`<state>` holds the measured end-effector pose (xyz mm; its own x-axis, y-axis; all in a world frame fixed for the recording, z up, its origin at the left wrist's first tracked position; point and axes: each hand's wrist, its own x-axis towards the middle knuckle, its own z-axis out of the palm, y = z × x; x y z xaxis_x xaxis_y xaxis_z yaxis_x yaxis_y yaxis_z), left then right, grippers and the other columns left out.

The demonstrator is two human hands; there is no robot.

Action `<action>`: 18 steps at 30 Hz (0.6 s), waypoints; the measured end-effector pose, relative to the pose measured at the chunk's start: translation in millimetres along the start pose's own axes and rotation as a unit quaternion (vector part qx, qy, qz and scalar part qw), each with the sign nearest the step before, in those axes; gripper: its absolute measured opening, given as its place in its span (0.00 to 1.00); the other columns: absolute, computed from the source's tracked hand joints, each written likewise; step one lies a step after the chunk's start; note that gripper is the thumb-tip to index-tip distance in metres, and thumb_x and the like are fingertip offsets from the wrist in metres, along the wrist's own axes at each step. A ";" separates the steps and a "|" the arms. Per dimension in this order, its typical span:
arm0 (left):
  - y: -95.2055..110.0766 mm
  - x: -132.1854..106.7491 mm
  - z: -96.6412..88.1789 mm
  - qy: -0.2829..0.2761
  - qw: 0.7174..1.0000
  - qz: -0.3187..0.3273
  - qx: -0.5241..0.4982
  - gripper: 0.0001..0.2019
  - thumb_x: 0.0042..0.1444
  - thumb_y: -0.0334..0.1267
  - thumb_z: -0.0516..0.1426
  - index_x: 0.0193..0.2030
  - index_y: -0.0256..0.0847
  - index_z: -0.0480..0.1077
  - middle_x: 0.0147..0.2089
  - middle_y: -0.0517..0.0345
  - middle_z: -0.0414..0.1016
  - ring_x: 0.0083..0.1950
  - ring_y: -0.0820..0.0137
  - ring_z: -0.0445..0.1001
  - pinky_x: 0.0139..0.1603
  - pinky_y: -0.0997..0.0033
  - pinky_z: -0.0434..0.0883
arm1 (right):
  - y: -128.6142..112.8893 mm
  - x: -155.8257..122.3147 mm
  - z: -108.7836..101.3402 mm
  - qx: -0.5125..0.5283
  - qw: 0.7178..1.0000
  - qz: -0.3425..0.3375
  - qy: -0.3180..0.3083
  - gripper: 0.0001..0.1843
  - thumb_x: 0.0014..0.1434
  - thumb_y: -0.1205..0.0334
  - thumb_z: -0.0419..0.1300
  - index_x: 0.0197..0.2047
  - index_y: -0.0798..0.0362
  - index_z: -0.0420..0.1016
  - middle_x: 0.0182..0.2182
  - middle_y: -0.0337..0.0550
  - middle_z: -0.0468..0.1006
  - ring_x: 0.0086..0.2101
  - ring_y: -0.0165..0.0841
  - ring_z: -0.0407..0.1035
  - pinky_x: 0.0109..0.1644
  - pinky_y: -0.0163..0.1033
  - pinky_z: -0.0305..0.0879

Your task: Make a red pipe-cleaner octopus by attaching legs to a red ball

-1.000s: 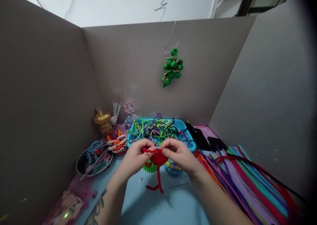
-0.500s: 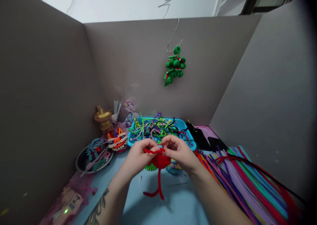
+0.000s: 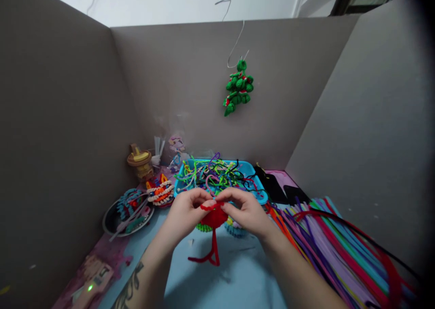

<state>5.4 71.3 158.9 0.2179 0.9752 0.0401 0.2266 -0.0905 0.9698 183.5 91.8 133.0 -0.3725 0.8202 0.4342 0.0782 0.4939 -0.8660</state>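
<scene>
Between my two hands, above the blue tabletop, is a red pipe-cleaner piece (image 3: 215, 218) with a rounded body and long loose ends hanging below it. My left hand (image 3: 190, 209) pinches its upper left edge between thumb and fingers. From the other side, my right hand (image 3: 243, 209) pinches the upper right edge, the fingertips of both hands almost meeting. Partly hidden behind the red piece are a green coiled piece (image 3: 204, 228) and a blue and yellow coiled piece (image 3: 235, 229) on the table.
Behind my hands stands a blue tray (image 3: 253, 171) of tangled pipe-cleaner scraps. Long coloured pipe cleaners (image 3: 340, 245) lie at the right. A metal bowl (image 3: 110, 225), an orange and cream craft piece (image 3: 160, 192) and a lidded cup (image 3: 140, 161) sit left. A green ornament (image 3: 239, 87) hangs at the back panel.
Both hands still pinch the red piece, which has shifted slightly left. Its hanging ends have swung left and now lie closer together. The whole view has moved a little.
</scene>
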 end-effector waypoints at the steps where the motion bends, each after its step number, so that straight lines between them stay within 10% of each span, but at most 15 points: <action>1: -0.3 -0.7 -1.2 -0.005 1.000 0.001 -0.009 0.09 0.50 0.40 0.59 0.33 0.37 0.69 0.25 0.60 0.72 0.25 0.74 0.67 0.26 0.77 0.61 | 0.9 -0.2 0.3 0.003 1.000 -0.004 0.000 0.08 0.53 0.71 0.57 0.35 0.53 0.76 0.32 0.42 0.79 0.34 0.32 0.72 0.40 0.37 0.67; 8: 2.7 -5.2 -11.5 -0.051 0.996 0.071 -0.008 0.15 0.51 0.34 0.59 0.47 0.41 0.68 0.44 0.54 0.75 0.44 0.68 0.72 0.42 0.72 0.68 | 8.7 1.4 2.4 0.071 0.996 0.039 0.039 0.06 0.52 0.69 0.56 0.33 0.54 0.73 0.27 0.37 0.74 0.27 0.27 0.67 0.30 0.31 0.62; 18: 1.8 -2.7 2.7 0.044 0.992 0.093 0.067 0.03 0.52 0.35 0.58 0.32 0.38 0.71 0.30 0.59 0.74 0.31 0.71 0.72 0.32 0.74 0.69 | 7.0 1.0 -3.4 0.094 0.995 0.001 -0.010 0.04 0.52 0.67 0.59 0.33 0.53 0.75 0.31 0.41 0.73 0.33 0.31 0.68 0.37 0.35 0.63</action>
<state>7.8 67.9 159.9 0.1849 0.9525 0.2422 0.3150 -0.2908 0.9034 186.8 97.1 128.2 -0.3912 0.8138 0.4299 -0.0958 0.4285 -0.8984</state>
